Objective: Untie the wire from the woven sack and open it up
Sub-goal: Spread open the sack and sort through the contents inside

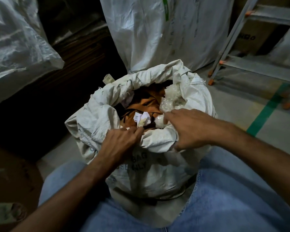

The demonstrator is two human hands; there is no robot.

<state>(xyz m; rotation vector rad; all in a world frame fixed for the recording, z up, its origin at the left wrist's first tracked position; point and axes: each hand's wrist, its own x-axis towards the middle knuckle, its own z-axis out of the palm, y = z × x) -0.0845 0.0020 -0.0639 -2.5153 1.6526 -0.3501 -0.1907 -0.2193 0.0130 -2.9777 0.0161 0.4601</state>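
Observation:
A white woven sack [157,173] stands on the floor between my knees, its mouth spread wide with the rim rolled outward. Inside lie orange and black scraps [144,101], crumpled paper [141,118] and clear plastic wrap [171,99]. My left hand [119,146] pinches the near rim of the sack at its left. My right hand [189,128] grips the near rim at its right, fingers curled over the fabric. No wire shows anywhere in view.
A tall white sack [157,30] stands just behind, another white sack [15,39] at the far left. A metal stepladder [251,64] with orange feet stands at the right on a grey floor with a green tape line [266,109]. Dark stacked cardboard [74,56] fills the left.

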